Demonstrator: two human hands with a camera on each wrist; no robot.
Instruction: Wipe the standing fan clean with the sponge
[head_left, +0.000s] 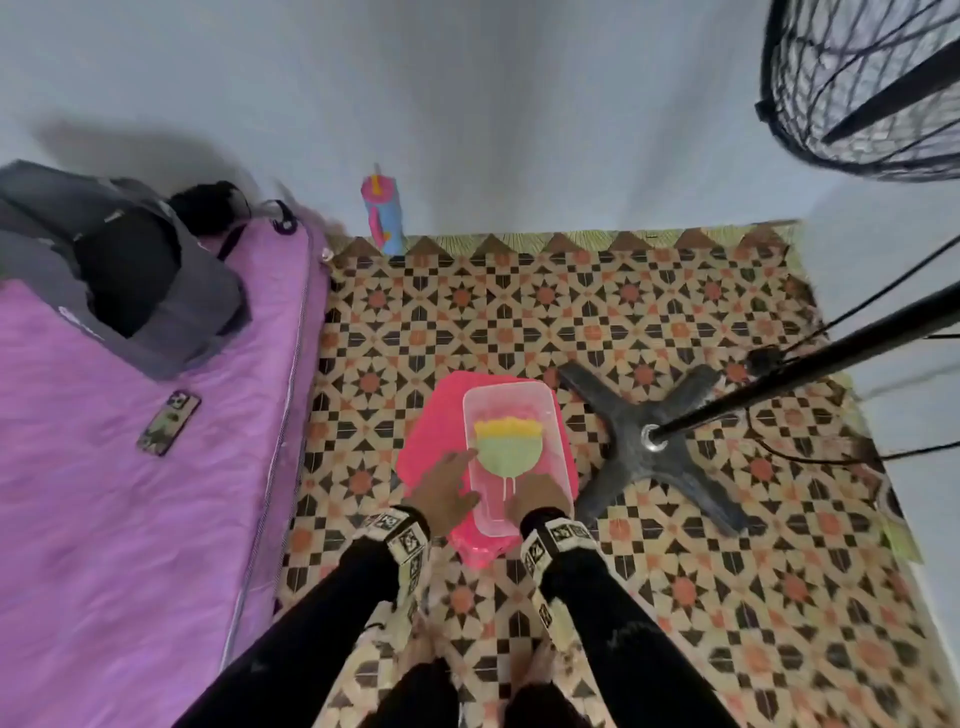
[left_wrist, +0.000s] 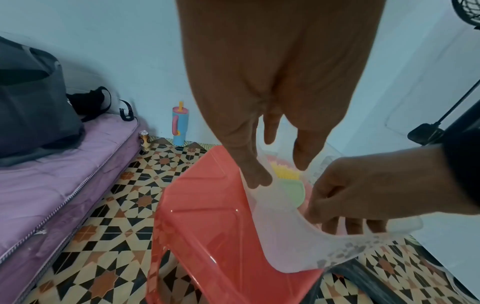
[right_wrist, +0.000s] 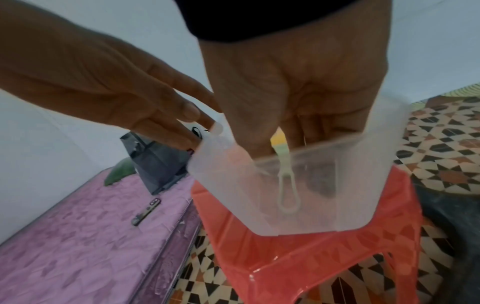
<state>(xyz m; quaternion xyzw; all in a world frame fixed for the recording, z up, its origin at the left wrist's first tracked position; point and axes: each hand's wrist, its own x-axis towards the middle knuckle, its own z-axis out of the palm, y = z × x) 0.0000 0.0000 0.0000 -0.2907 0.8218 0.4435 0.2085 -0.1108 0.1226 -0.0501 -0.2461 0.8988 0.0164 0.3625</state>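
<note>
Reaching into a clear plastic tub set on a pink stool, a person's right hand curls its fingers around the looped white handle of the sponge, a rounded pale-green pad topped with a yellow fringe. The left hand lies flat with straight fingers against the tub's left rim, gripping nothing. The sponge sits inside the tub, on the stool, just beside the standing fan, whose black cross-shaped base rests on the patterned floor mat while its pole and wire cage rise at the frame's right edge.

Only the head view takes in the fan's base and cage together. From the right wrist, the handle's loop hangs plainly visible through the tub's translucent wall, a detail the overhead angle blurs. The left wrist view shows the right hand's fingers bent inside the tub, and a blue tumbler standing against the wall beside a purple mattress.
</note>
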